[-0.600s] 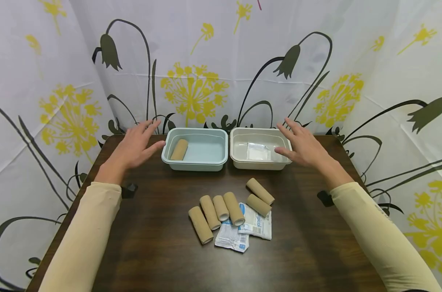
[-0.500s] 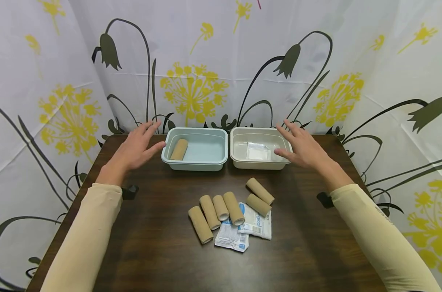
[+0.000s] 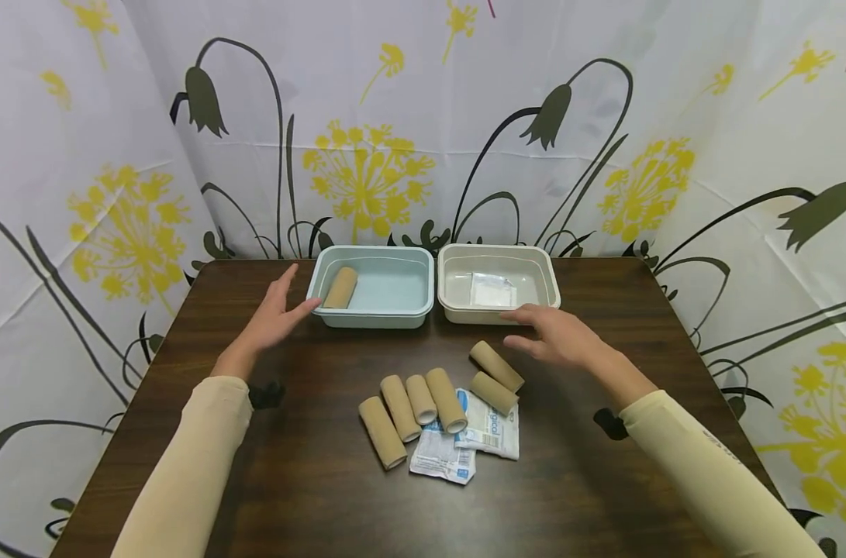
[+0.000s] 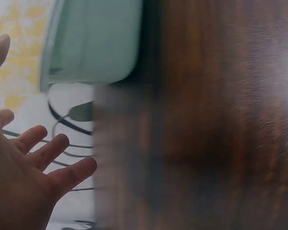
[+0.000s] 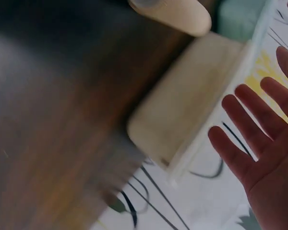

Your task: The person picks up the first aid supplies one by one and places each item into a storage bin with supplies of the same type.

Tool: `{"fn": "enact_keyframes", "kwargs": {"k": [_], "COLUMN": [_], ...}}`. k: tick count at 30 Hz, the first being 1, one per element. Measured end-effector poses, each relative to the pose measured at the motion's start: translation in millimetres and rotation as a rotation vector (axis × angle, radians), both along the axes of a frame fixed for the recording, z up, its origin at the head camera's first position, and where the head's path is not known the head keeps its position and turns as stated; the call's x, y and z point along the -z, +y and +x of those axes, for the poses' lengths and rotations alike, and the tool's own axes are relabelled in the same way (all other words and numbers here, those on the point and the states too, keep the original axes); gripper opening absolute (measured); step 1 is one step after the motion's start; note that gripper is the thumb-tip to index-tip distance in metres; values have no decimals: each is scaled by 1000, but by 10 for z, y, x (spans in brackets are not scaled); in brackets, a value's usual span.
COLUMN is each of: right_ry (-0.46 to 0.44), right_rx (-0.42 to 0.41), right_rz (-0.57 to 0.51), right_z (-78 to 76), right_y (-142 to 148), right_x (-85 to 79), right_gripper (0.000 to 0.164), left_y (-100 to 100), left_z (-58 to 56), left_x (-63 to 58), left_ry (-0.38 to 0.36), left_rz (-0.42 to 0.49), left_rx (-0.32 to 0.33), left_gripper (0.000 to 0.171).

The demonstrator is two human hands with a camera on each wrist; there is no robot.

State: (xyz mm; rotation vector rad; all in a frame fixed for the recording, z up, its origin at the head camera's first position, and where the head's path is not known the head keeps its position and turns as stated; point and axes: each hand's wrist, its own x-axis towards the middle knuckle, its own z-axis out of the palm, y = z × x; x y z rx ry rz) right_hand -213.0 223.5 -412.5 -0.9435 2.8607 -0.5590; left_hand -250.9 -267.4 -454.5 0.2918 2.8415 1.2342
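Observation:
My left hand hovers with spread fingers at the left end of a light blue tub, its thumb overlapping the rim in the head view. One cardboard tube lies inside that tub. My right hand is in front of a cream tub, fingers extended and holding nothing. A white packet lies in the cream tub. Just left of my right fingertips is a loose cardboard tube. In the wrist views, both the left palm and the right palm hold nothing.
Several cardboard tubes lie mid-table, some on top of two printed packets. The dark wooden table ends at the back behind the tubs, against a flower-patterned curtain.
My right hand has come down and toward me from beside the cream tub, nearer the loose tubes. My left hand has lowered and shifted slightly right. The tubes and packets stay put.

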Motion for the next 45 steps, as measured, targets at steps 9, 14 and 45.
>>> {"fn": "enact_keyframes", "kwargs": {"k": [9,14,45], "right_ry": [-209,-227,-88], "right_rx": [15,-14,-21], "right_rz": [-83,-130,-239], "right_z": [122,143,57], "right_y": [-90,-149,-544], "right_x": [499,657,246], "right_gripper": [54,54,54], "left_y": [71,111,217], "left_z": [-6,-27,-3], "left_x": [346,439,503], "left_ry": [-30,8,31], "left_rz": [79,70,30], "left_rx": [-40,-40,-54], "left_gripper": [96,97,91]}}
